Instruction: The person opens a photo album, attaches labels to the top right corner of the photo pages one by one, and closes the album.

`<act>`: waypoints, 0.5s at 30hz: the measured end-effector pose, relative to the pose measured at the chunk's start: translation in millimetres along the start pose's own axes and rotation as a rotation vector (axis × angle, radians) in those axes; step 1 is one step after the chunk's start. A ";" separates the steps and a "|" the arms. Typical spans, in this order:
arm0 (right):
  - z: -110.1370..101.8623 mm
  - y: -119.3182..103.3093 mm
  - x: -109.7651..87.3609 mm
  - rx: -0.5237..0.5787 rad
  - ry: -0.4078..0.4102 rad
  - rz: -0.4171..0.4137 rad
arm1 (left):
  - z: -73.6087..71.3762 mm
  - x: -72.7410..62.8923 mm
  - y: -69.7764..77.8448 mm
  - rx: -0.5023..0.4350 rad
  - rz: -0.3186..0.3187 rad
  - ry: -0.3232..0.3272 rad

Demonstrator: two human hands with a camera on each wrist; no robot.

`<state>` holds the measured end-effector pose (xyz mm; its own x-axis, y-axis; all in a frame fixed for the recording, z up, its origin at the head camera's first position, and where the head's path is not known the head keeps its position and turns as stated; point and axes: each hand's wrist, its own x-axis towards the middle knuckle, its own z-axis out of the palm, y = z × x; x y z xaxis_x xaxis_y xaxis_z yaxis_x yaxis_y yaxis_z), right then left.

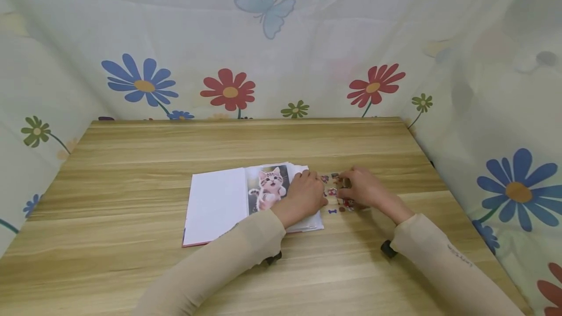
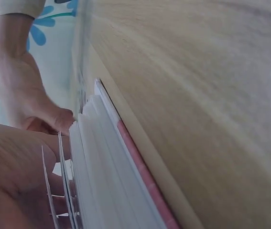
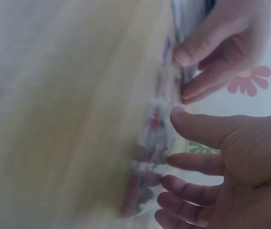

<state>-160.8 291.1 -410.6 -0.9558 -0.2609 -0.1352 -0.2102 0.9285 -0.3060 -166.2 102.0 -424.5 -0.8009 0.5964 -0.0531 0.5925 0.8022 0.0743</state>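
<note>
A photo album lies open on the table, its left side plain white. On its right side a kitten picture shows, partly covered by my left forearm. My left hand rests over the right edge of the pages, which fan slightly apart in the left wrist view. Beside the album lies a clear sheet of small colourful stickers. My right hand is at the sheet's right part, fingers spread and loosely bent; in the right wrist view the fingertips are at the sheet, with no grip visible.
The wood-grain table extends around the album on all sides. A white cloth printed with flowers and a butterfly hangs behind and at both sides. Dark wrist straps show under the sleeves.
</note>
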 end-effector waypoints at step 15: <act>6.1 -12.6 30.4 0.019 0.091 -0.298 | -3.0 -4.8 3.1 0.083 0.029 -0.027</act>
<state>-186.0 269.9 -416.6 -0.8672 -0.4956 0.0482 -0.4812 0.8092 -0.3371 -160.8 101.5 -421.0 -0.7812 0.6192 -0.0789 0.6215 0.7834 -0.0064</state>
